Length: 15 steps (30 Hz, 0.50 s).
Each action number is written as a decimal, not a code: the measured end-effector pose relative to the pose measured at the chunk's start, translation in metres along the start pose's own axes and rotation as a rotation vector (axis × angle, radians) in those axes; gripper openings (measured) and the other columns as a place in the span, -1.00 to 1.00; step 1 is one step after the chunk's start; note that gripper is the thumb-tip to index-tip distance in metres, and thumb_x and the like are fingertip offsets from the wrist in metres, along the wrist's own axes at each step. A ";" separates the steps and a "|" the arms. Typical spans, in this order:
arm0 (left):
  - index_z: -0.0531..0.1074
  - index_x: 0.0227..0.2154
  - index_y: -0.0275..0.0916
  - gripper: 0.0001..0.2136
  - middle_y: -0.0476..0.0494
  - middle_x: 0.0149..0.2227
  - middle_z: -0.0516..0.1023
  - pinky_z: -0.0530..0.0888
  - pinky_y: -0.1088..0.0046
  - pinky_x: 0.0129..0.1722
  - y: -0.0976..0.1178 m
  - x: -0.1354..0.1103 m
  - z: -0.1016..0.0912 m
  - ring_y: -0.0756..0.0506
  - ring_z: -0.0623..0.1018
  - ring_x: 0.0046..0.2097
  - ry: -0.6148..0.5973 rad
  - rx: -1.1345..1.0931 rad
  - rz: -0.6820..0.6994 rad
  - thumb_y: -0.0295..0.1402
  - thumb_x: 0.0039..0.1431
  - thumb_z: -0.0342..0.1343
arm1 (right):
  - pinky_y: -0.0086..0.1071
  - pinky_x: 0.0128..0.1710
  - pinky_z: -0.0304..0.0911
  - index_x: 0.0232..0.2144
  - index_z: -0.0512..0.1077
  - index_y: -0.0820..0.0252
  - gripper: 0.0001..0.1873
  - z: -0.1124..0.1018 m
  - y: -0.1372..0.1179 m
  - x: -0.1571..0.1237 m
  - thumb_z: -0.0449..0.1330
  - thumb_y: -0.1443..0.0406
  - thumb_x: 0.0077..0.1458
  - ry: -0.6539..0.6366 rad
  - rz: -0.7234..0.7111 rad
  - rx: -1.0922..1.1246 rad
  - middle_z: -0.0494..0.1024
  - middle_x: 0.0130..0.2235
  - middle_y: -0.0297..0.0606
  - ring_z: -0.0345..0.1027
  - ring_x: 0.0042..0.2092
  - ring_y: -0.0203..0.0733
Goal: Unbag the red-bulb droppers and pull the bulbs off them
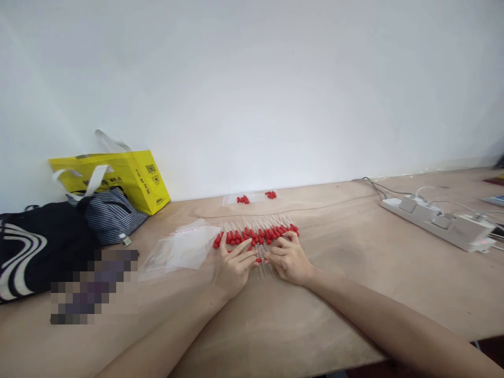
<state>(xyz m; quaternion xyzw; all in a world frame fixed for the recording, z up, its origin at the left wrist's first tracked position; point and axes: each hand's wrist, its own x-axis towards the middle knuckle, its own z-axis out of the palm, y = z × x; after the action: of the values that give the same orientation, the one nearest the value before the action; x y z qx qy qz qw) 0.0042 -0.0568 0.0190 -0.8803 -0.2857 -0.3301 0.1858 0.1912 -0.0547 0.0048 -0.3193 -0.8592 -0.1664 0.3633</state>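
A row of thin white sticks with red tips (271, 234) lies on the table just beyond my hands. My left hand (235, 270) has its thumb and fingertips closed at a small red-tipped stick (259, 260); its other fingers reach over the near edge of the row. From the other side, my right hand (290, 261) pinches at the same spot, fingers bent above the red tips. A few thin, pale sticks (260, 271) show between the two hands. The fingertips partly hide what is held.
Clear zip bags (179, 248) lie left of the row. Another bag with red pieces (255, 198) lies near the wall. A yellow bag (137, 181), a striped pouch (112, 215) and a black bag (47, 247) stand left. A power strip (433, 223) with plugged-in chargers is at right.
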 end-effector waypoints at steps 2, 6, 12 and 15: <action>0.45 -0.45 -0.15 -0.84 0.01 -0.37 0.58 -0.22 -0.14 0.08 0.001 0.000 -0.001 -0.15 0.49 -0.12 -0.004 -0.011 -0.010 -0.46 0.10 -0.02 | -0.22 -0.16 -0.15 -0.47 0.42 0.13 -0.75 0.000 -0.001 0.000 -0.04 0.31 0.12 -0.014 0.007 0.009 0.36 -0.60 -0.37 0.08 -0.40 -0.29; 0.44 -0.47 -0.17 -0.81 0.01 -0.41 0.58 -0.10 -0.12 0.07 -0.009 -0.007 -0.004 -0.14 0.51 -0.16 0.016 -0.019 -0.050 -0.49 0.11 -0.06 | -0.21 -0.15 -0.14 -0.46 0.42 0.13 -0.75 -0.004 0.008 -0.005 -0.04 0.31 0.12 0.002 0.049 0.019 0.38 -0.59 -0.36 0.11 -0.39 -0.28; 0.45 -0.37 -0.21 -0.84 -0.10 -0.35 0.49 0.42 0.34 -0.26 -0.031 -0.019 -0.009 -0.07 0.48 -0.27 0.096 -0.093 -0.302 -0.37 0.11 -0.04 | -0.35 -0.30 0.00 -0.31 0.42 0.18 -0.76 -0.003 0.023 -0.015 -0.06 0.36 0.13 -0.059 0.214 0.029 0.43 -0.41 -0.26 0.20 -0.37 -0.29; 0.46 -0.33 -0.24 -0.79 -0.11 -0.40 0.37 0.44 0.47 -0.43 -0.035 -0.019 -0.009 -0.02 0.45 -0.38 0.098 -0.130 -0.475 -0.35 0.11 -0.07 | -0.41 -0.34 0.10 -0.16 0.36 0.22 -0.69 0.002 0.019 -0.015 -0.08 0.44 0.09 -0.135 0.255 0.119 0.40 -0.31 -0.21 0.24 -0.32 -0.28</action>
<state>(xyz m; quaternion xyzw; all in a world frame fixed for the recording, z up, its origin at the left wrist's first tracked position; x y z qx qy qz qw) -0.0335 -0.0418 0.0170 -0.7814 -0.4535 -0.4245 0.0594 0.2107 -0.0462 -0.0070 -0.4140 -0.8427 -0.0458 0.3412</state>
